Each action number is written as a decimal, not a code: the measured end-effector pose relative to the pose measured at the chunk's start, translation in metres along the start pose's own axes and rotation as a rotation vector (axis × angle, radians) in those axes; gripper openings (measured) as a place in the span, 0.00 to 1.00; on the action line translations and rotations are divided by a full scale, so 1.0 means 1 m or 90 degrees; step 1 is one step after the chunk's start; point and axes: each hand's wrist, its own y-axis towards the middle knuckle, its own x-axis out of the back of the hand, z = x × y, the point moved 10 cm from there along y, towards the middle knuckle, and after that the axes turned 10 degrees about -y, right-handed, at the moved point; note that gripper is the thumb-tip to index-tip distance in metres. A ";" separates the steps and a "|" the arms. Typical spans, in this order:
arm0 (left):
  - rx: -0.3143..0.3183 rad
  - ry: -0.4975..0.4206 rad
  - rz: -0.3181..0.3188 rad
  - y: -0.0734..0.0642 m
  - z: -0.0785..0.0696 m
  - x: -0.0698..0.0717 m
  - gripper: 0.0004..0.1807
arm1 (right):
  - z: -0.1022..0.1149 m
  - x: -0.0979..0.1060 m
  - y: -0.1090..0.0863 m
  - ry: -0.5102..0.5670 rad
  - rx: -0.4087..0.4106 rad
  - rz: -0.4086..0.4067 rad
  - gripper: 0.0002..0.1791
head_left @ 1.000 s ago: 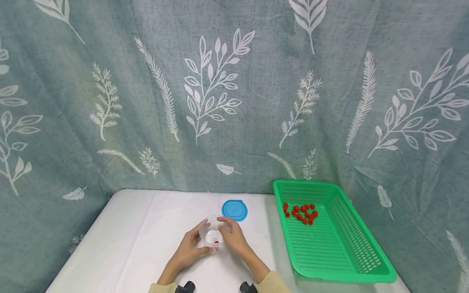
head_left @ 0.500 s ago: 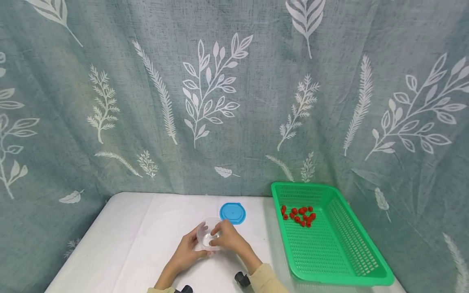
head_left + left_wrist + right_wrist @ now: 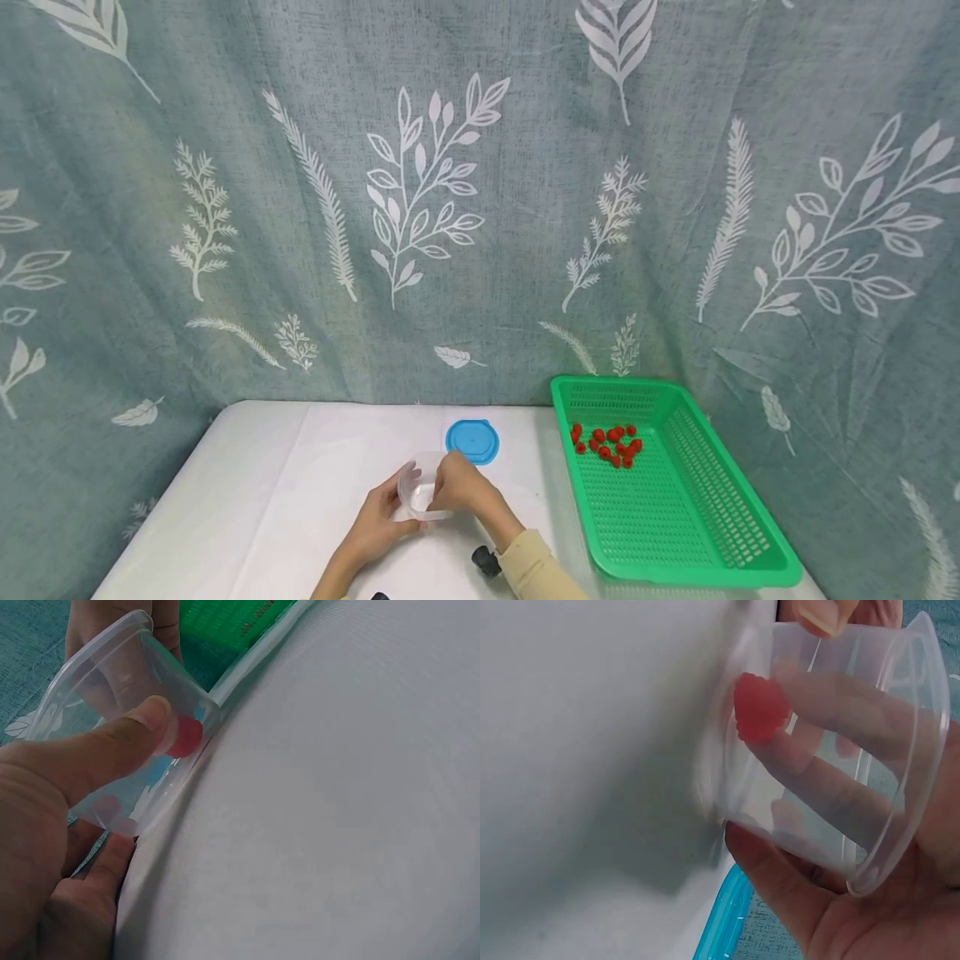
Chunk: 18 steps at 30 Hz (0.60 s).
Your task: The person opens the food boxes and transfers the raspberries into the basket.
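A clear plastic cup [image 3: 418, 498] stands tilted on the white table. My left hand [image 3: 378, 518] grips it by the side, its thumb across the outer wall and its fingers around the far side in the left wrist view. Into the cup reaches my right hand [image 3: 463, 486]. In the right wrist view, two of its fingers pinch a red raspberry [image 3: 760, 707] near the cup's bottom, seen through the wall. Another finger [image 3: 769, 874] of that hand stays outside the cup. The same raspberry [image 3: 186, 737] shows beyond the left thumb in the left wrist view.
A round blue lid [image 3: 472, 442] lies on the white table [image 3: 330, 467] just behind the cup. At the right stands a green perforated basket [image 3: 697, 508] with several raspberries [image 3: 615, 437] at its far left. A patterned grey-green curtain [image 3: 517, 250] hangs behind.
My right hand has moved from the cup's rim down into it, and its fingers have closed on the raspberry. The left hand keeps hold of the cup, now tipped more toward the right hand.
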 end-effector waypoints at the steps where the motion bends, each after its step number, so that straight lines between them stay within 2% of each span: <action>1: -0.005 0.003 0.002 -0.001 0.000 -0.001 0.55 | -0.001 -0.001 0.000 0.004 0.000 0.002 0.14; 6: -0.019 0.000 0.003 -0.002 -0.004 0.000 0.54 | -0.006 -0.004 0.001 0.029 0.001 -0.013 0.13; 11: -0.011 -0.006 0.012 -0.002 -0.004 -0.001 0.54 | -0.014 -0.008 0.001 0.070 -0.030 -0.025 0.10; 18: -0.005 -0.016 0.012 -0.001 -0.003 -0.003 0.54 | -0.018 -0.008 0.002 0.070 -0.022 -0.033 0.12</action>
